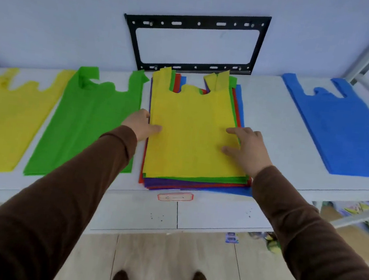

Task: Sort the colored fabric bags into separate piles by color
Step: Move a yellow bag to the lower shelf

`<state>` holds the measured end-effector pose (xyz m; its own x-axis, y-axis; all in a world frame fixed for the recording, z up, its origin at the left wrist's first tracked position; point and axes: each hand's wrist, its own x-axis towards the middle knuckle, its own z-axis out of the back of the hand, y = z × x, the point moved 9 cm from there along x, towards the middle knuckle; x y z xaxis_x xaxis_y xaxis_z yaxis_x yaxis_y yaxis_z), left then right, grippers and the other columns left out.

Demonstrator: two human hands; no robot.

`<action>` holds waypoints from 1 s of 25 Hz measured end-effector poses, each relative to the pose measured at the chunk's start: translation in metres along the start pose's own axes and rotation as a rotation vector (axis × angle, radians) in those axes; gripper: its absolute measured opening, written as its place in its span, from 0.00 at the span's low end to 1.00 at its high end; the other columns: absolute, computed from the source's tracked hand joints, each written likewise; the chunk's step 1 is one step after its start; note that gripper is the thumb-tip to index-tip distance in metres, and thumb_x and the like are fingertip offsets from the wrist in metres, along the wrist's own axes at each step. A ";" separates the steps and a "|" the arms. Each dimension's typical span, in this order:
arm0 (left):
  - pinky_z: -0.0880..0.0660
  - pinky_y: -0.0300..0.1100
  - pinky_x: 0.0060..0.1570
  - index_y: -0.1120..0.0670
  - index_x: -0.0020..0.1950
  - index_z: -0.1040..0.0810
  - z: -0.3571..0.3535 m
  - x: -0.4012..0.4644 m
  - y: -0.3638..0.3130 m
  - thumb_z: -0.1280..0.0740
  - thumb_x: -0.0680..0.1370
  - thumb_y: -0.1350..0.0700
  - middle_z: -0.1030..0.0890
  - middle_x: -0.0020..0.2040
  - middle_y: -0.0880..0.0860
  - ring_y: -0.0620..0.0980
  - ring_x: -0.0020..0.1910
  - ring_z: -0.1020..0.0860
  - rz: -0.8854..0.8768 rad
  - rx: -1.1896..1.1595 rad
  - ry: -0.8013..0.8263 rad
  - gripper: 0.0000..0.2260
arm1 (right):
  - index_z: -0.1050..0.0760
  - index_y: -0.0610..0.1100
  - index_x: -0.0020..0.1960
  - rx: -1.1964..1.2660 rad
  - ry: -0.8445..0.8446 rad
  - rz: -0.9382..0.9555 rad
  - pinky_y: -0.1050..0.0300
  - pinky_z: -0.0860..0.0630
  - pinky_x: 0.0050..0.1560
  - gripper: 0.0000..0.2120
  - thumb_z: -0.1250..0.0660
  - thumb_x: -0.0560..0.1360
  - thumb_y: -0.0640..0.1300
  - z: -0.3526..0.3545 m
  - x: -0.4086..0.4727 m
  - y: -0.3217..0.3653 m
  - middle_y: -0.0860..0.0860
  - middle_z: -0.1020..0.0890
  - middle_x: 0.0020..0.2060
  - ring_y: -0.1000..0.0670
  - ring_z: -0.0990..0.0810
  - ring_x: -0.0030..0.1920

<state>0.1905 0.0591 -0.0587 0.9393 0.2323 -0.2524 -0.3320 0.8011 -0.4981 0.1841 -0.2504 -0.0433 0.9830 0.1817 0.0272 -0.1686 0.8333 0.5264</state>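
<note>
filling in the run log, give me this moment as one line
stage: picking top yellow bag off mixed stack | left hand: at its left edge | right hand: flat on it | piles: yellow, green, blue
</note>
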 end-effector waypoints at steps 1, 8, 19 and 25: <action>0.28 0.49 0.62 0.59 0.72 0.35 -0.005 -0.003 0.003 0.31 0.76 0.44 0.27 0.68 0.60 0.59 0.62 0.25 0.042 -0.002 0.001 0.31 | 0.28 0.49 0.70 -0.021 0.047 0.023 0.50 0.35 0.67 0.26 0.28 0.73 0.50 -0.006 0.001 -0.002 0.46 0.26 0.65 0.41 0.34 0.66; 0.26 0.48 0.57 0.57 0.65 0.27 -0.001 -0.011 0.006 0.25 0.72 0.50 0.22 0.60 0.58 0.58 0.56 0.22 0.065 -0.099 -0.117 0.25 | 0.30 0.49 0.71 -0.037 0.108 0.085 0.51 0.36 0.68 0.27 0.29 0.73 0.52 -0.012 0.006 -0.005 0.48 0.28 0.68 0.42 0.35 0.66; 0.21 0.48 0.47 0.54 0.73 0.36 -0.033 -0.025 -0.038 0.36 0.79 0.64 0.24 0.65 0.55 0.56 0.57 0.21 0.106 -0.769 0.420 0.23 | 0.29 0.49 0.70 0.017 0.190 0.054 0.50 0.32 0.67 0.24 0.32 0.76 0.53 -0.006 0.003 -0.003 0.48 0.28 0.67 0.44 0.31 0.66; 0.23 0.32 0.28 0.61 0.54 0.27 -0.025 -0.022 -0.042 0.42 0.82 0.63 0.19 0.40 0.55 0.45 0.30 0.21 0.208 -1.308 0.513 0.05 | 0.27 0.48 0.61 0.467 0.035 -0.277 0.50 0.20 0.43 0.24 0.49 0.80 0.64 0.035 0.005 -0.038 0.43 0.17 0.45 0.46 0.19 0.39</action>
<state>0.1815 0.0068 -0.0526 0.8231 -0.1684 -0.5423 -0.5629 -0.3675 -0.7403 0.1975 -0.2994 -0.0331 0.9817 0.0119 -0.1903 0.1547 0.5334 0.8316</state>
